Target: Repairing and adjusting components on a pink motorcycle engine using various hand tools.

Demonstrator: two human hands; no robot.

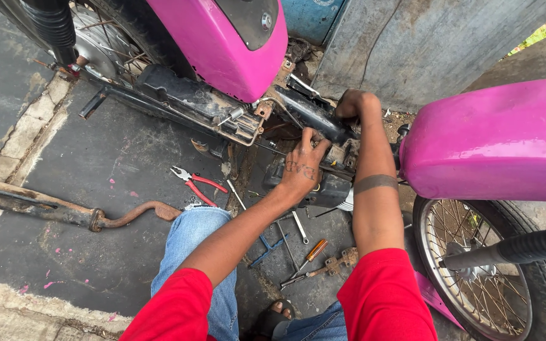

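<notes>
Left hand (301,167) pinches a fitting on the dark engine block (323,186); right hand (352,104) is clenched around the black frame tube (311,113). Dismantling appears underway. Red-handled pliers (194,182) lie at frame centre-left.

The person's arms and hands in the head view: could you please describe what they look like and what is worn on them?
Both arms are bare from the short red sleeves down. The left hand is gloveless and carries dark tattooed markings on its back. The right forearm has a dark tattooed band around it, and the right hand is bare as well. No watch, rings or bracelets are visible.
</notes>
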